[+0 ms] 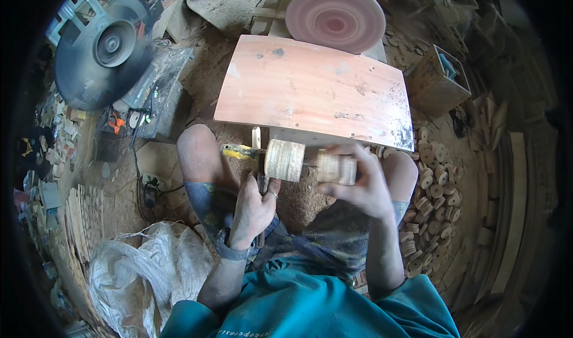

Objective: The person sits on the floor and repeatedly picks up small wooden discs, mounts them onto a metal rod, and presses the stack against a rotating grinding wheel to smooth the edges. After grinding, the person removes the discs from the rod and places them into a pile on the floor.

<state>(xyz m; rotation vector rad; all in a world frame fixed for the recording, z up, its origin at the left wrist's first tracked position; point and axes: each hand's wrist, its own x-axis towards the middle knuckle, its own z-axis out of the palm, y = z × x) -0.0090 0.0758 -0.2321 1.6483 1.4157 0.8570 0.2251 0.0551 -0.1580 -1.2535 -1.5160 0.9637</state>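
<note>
My left hand (255, 211) is closed round a narrow bar (261, 183) whose pale wooden tip (256, 137) sticks up above it. Across the bar lies a yellow-and-black tool handle (240, 152), like a screwdriver's. A thick stack of round wooden discs (285, 160) sits just right of the handle, above my left fingers. A thin rod shows between this stack and a second stack of wooden discs (335, 168). My right hand (365, 186), slightly blurred, grips that second stack between thumb and fingers. Whether the rod runs through both stacks is hidden.
Ahead is a pinkish wooden board (313, 90), with a large round sanding disc (335, 17) behind it. A dark wheel machine (107, 48) stands left. Loose wooden discs (433, 189) pile up at right; a white sack (143, 275) lies lower left.
</note>
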